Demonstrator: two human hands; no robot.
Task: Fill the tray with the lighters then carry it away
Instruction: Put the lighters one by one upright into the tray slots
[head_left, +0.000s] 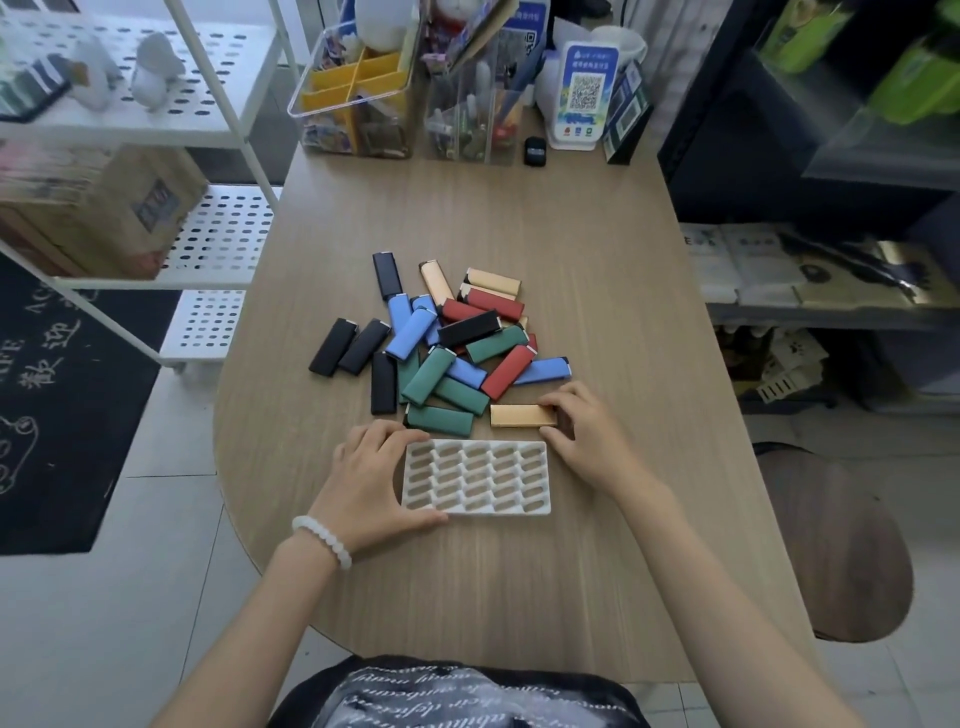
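A white slotted tray (476, 479) lies on the wooden table (467, 218) in front of me, and all its oval slots show bare. My left hand (371, 473) grips the tray's left edge, thumb along the near side and fingers over the far corner. A tan lighter (521, 415) lies flat just beyond the tray's right corner, and my right hand (582, 436) pinches its right end. Behind them sits a loose pile of lighters (441, 343) in black, blue, green, red and tan.
Clear plastic organisers (363, 88) and a QR-code stand (584, 91) line the table's far edge, with a small black object (535, 151) beside them. A white perforated shelf unit (208, 234) stands to the left, dark shelving (810, 156) to the right, and a round stool (841, 545) at the right.
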